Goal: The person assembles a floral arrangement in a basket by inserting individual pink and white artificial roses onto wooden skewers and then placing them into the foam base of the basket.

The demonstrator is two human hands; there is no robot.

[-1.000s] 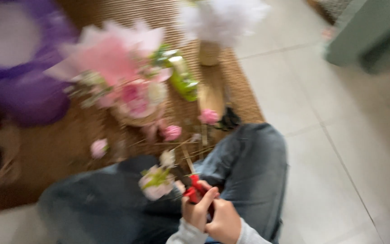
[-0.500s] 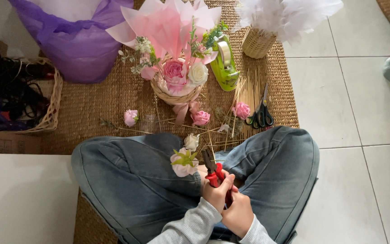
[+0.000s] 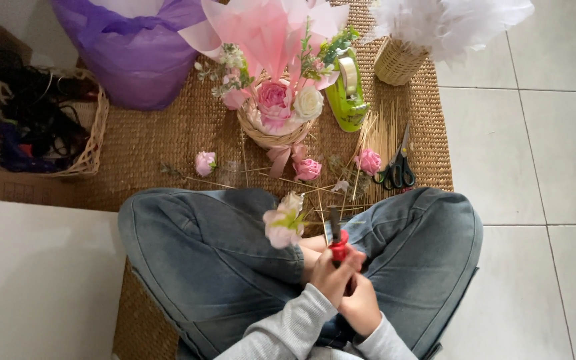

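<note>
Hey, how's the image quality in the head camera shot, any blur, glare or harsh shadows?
Head view: mostly sharp, with soft, even light and no hard shadows. The white feathers at the top edge look washed out. The pale flower held above the lap is slightly soft, as are the left hand and right hand around the red-handled cutters. No strong glare on the floor tiles.

1. Two hands: left hand (image 3: 330, 279) and right hand (image 3: 361, 308), closed together on one pair of red-handled pliers (image 3: 337, 241).
2. One pale artificial flower (image 3: 283, 225) held up over the lap.
3. Three loose pink roses on the woven mat (image 3: 168, 143): one at left (image 3: 205, 163), one in the middle (image 3: 307, 169), one at right (image 3: 369, 161).
4. One flower basket arrangement (image 3: 273, 113).
5. One pair of black scissors (image 3: 398, 168).
6. One green tape dispenser (image 3: 346, 93).
7. One purple wrapped bundle (image 3: 131, 50).
8. One wicker basket of cords (image 3: 41, 123).
9. One small basket of white feathers (image 3: 401, 59).
</note>
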